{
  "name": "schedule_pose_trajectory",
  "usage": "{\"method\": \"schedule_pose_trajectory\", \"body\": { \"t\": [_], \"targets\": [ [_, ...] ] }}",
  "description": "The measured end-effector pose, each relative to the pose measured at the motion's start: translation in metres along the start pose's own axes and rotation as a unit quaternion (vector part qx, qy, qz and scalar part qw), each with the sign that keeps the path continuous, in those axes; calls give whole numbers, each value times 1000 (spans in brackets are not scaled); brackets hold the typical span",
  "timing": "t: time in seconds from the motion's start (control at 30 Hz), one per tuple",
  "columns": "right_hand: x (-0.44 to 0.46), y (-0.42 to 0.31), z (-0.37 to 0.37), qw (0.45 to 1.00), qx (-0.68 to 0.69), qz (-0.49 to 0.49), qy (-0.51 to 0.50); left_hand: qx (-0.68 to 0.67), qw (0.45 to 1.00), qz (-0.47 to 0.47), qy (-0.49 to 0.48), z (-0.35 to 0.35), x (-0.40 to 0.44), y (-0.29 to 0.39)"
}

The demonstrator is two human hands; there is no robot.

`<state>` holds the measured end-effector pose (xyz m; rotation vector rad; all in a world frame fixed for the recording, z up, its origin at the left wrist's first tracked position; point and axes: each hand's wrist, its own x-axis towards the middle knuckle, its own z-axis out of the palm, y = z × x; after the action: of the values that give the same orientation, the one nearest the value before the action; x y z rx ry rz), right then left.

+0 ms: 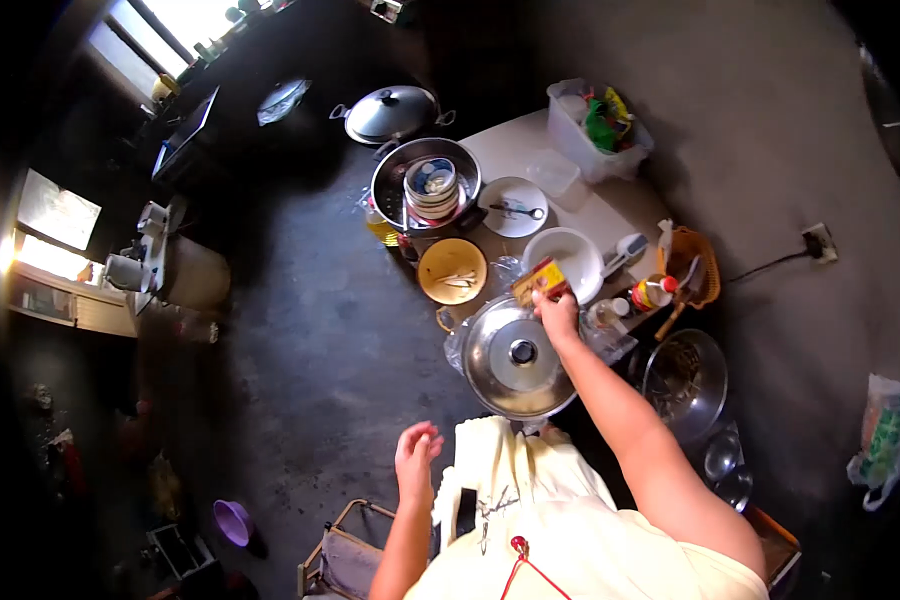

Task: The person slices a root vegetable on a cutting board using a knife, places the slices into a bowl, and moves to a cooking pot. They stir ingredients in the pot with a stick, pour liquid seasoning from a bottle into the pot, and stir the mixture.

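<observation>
My right hand [558,312] reaches forward over the table, closed on a small yellow-and-red box [540,281]. Just below it sits a wide steel pan with a lid [522,352] and a dark knob. A white bowl [575,252] is right behind the box. To its left stands a yellow bowl [454,262] with several pale sticks inside. My left hand [417,458] hangs in the air beside my clothing, fingers loosely bent and nothing visible in them.
A steel pot [385,180] holds stacked bowls [432,187]. Behind it is a lidded wok [392,113]. Bottles [652,292], an orange basket [698,262] and a plastic bin [598,140] line the right side. A metal basin [708,375] stands lower right, a folding chair [345,555] lower left.
</observation>
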<state>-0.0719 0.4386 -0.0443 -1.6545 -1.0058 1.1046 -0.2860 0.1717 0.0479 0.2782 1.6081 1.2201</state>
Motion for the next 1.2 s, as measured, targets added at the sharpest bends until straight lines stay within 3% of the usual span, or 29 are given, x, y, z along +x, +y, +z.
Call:
{"method": "schedule_pose_trajectory", "body": {
  "t": [0.03,0.07,0.1,0.13,0.2,0.23,0.3,0.33,0.4,0.47,0.5,0.53,0.6,0.67,0.73,0.8,0.83,0.87,0.93,1.0,1.1,1.2],
  "targets": [
    [16,-9,12,1000,0,13,-2,-2,999,-11,35,-12,-8,-7],
    [46,18,30,996,-57,-61,44,-5,997,-23,71,-22,-17,-16],
    [72,35,47,997,-55,-41,43,-6,994,-37,105,-31,-26,-26],
    [77,13,51,997,-30,66,-1,-6,989,-51,138,-39,-34,-37],
    [108,66,75,996,-50,46,51,-37,980,-78,179,-49,-47,-59],
    [104,58,77,995,-57,41,69,-40,979,-89,181,-49,-50,-66],
    [87,27,62,990,-25,141,-15,-49,976,-118,175,-43,-47,-74],
    [77,23,52,989,-27,145,-8,-45,977,-122,170,-39,-40,-74],
    [51,25,17,997,46,-10,-68,-43,985,-126,108,-28,-16,-73],
    [9,6,-39,997,-7,-58,-49,-45,991,-125,34,-24,20,-67],
    [-8,20,-67,992,-54,-110,2,-51,991,-126,6,-19,38,-60],
    [-29,22,-96,993,-48,-90,51,-56,990,-129,-21,-12,56,-52],
    [-67,45,-155,961,-182,-134,160,-12,992,-117,-48,3,81,-31],
    [-111,68,-208,940,-262,-15,216,15,990,-109,-84,8,102,-20],
    [-152,95,-245,833,-480,67,268,44,986,-111,-116,13,120,-14],
    [-176,117,-265,787,-501,256,253,66,980,-131,-137,20,132,-8],
    [-186,128,-269,760,-526,288,250,88,978,-133,-136,25,134,-4],
    [-191,141,-274,760,-522,295,253,95,976,-134,-140,29,136,-3],
    [-196,153,-279,765,-456,406,205,108,971,-140,-161,35,143,1],
    [-196,163,-280,778,-457,370,221,116,970,-149,-156,38,146,4],
    [-191,148,-277,788,-423,396,206,123,966,-136,-179,40,149,8],
    [-187,148,-288,822,-341,287,355,133,964,-141,-180,35,153,9]
  ]
}}
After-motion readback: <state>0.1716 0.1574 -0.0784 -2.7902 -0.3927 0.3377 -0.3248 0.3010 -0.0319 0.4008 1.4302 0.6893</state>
